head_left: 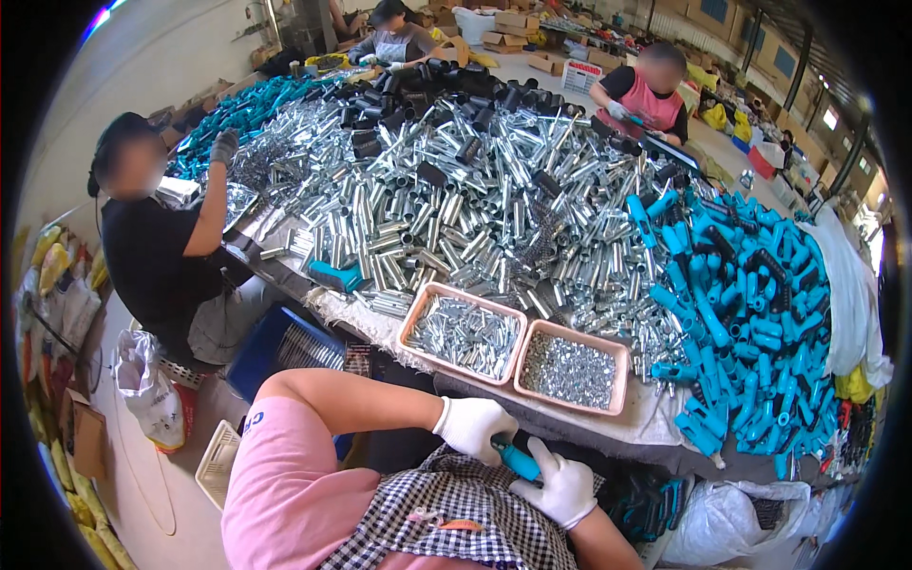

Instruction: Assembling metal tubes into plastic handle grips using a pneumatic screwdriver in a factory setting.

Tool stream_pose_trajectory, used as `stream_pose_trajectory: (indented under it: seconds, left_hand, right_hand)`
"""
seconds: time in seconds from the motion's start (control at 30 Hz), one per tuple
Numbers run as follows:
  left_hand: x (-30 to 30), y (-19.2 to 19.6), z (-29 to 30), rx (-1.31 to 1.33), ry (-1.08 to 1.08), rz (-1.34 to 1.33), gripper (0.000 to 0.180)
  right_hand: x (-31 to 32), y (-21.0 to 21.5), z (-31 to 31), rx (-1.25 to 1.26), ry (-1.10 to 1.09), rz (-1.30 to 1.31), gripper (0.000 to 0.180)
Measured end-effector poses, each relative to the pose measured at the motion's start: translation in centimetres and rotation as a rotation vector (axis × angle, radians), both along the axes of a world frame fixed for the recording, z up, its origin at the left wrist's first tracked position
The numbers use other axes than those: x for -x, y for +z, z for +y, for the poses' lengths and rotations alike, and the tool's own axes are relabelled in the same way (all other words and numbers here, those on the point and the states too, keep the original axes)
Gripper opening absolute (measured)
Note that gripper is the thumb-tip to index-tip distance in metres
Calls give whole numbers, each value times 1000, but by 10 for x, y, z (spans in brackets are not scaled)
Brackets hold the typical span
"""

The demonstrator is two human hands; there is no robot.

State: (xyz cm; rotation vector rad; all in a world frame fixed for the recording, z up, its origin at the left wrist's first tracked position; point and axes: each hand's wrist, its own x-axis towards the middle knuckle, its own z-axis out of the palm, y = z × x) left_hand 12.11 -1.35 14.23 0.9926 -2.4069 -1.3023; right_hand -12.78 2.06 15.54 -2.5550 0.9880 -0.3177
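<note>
Close to my body, in front of the checked apron, both gloved hands hold one teal plastic tool handle (pixel 520 463). My left hand (pixel 475 429) is closed around its upper left end, and dark parts show by the fingers there. My right hand (pixel 559 486) grips the lower right end, the thumb side against the teal surface. The glove fingers hide much of the handle. Just beyond my hands, at the table's near edge, stand a tray of small metal pins (pixel 463 334) and a tray of small metal nuts or similar bits (pixel 570 370).
A big heap of shiny metal tubes (pixel 456 223) covers the table, with black sleeves (pixel 432 85) at the back. Teal handles (pixel 750 323) pile up at the right. Co-workers sit at the left (pixel 161 228), back and right (pixel 651 95). A blue crate (pixel 275 351) stands lower left.
</note>
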Motion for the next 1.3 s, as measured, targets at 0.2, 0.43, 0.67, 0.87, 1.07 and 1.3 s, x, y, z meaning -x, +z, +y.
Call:
stream_pose_trajectory:
  seconds: [0.2, 0.43, 0.67, 0.87, 1.07, 1.3]
  left_hand:
    - [-9, 63, -50, 305, -17, -222, 45]
    - [-118, 109, -260, 711, 1203, -553, 69]
    - [-194, 82, -346, 744, 1323, -489, 60]
    - [-90, 97, -227, 225, 951, 452, 61]
    - [-25, 37, -60, -264, 606, 677, 50]
    - [-7, 8, 0, -632, 500, 992, 49]
  right_hand:
    - [-13, -24, -24, -1034, -34, -612, 69]
    - [-16, -17, -37, -1519, -369, -1379, 55]
    - [-29, 4, -29, -1411, -398, -1204, 52]
    - [-3, -30, -25, -1750, -289, -1353, 70]
    - [-28, -17, -25, -1811, -69, -1297, 72]
    - [-47, -24, -3, -1791, -73, -1262, 59]
